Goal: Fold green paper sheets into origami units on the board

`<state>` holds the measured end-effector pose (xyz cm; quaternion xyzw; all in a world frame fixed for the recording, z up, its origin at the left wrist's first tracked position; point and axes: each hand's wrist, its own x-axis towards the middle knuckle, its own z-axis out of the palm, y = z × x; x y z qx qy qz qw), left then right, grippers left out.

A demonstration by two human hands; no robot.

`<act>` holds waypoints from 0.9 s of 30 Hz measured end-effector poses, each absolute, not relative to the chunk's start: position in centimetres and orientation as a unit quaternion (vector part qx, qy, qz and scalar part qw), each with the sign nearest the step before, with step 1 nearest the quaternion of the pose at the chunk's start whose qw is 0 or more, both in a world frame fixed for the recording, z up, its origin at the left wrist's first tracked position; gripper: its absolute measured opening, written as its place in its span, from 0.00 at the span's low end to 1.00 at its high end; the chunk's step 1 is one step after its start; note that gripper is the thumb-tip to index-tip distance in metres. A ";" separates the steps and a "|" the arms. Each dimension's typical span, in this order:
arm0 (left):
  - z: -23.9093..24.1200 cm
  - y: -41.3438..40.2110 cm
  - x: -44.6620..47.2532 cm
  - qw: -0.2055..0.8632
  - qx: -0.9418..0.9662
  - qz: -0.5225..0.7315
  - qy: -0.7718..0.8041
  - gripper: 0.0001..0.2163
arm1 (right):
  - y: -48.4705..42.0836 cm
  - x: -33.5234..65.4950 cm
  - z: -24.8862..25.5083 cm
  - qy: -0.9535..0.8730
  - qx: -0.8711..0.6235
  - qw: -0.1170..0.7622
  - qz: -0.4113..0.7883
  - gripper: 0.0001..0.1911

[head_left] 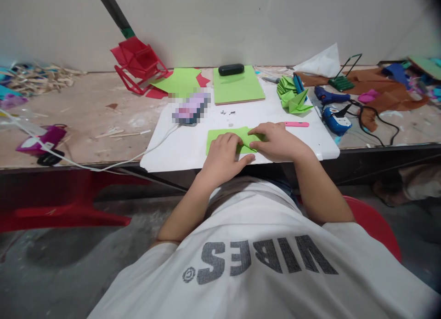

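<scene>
A folded piece of light green paper (245, 134) lies between my hands, on top of a flat green sheet (212, 137) on the white board. My left hand (223, 157) rests over the left side, its fingers bent down onto the green paper and its thumb spread apart near the board's front edge. From the right, my right hand (275, 142) pinches the folded paper between thumb and fingers. The inner folds are partly covered by my fingers. Just beyond my right hand lies a pink craft knife or similar slim tool (296, 124).
The white board (165, 146) carries a phone (193, 108) on a white cable, a green paper stack (237, 91) under a black case (230, 70), and folded green pieces (292, 96). A red paper chair model (138, 61) stands back left; a blue glue gun (330, 96) lies right.
</scene>
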<state>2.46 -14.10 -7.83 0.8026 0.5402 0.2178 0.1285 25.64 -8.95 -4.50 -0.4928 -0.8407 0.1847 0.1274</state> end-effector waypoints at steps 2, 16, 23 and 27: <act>-7.9 -14.1 2.5 0.125 0.801 0.218 0.544 0.16 | -8.8 25.8 -4.9 -0.838 -0.495 0.135 0.185 0.29; -7.8 -14.6 2.6 0.091 0.816 0.186 0.539 0.24 | -8.6 26.2 -6.1 -0.824 -0.485 0.204 0.209 0.21; -7.9 -15.2 2.6 0.045 0.847 0.117 0.517 0.39 | -8.9 26.5 -6.6 -0.835 -0.473 0.191 0.206 0.27; -8.1 -15.1 2.6 0.038 0.846 0.115 0.519 0.40 | -9.0 26.6 -6.7 -0.839 -0.473 0.186 0.196 0.25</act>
